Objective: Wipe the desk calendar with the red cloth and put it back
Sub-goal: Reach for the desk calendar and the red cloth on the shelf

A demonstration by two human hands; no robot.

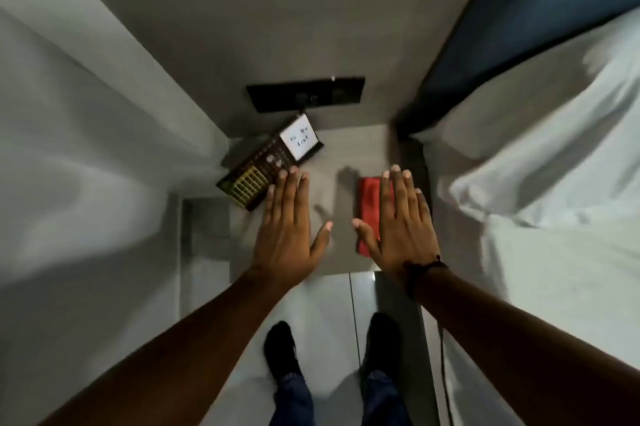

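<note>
Nearest to where I stand are the person's dark shoes (281, 349) on the pale floor tiles (325, 304), toes pointing at a small grey worktop (346, 148) squeezed between a white wall and a bed with white bedding (540, 162).

Over that worktop both hands are spread flat, palms down, fingers straight, and neither holds anything. The left hand (287, 231) hangs with its fingertips over the near corner of the desk calendar (273, 162); whether it touches I cannot tell. The right hand (398, 228), with a dark band (422, 269) at the wrist, lies over the red cloth (369, 211), which sits folded in a long strip at the worktop's right side, well apart from the calendar.

The calendar sits tilted at the back left: a dark frame with a yellowish grid nearest, and a white note card at the far end. Behind it a black socket plate (306, 94) is set in the wall.

As I judge it, the job has hardly begun, and picking up the cloth comes first. The right hand would do well to gather the strip into a firm pad rather than pinch one edge, so that it does not trail. The left should steady or lift the calendar by its frame edges, clear of the card, and note the angle it stands at, for putting it back.
</note>
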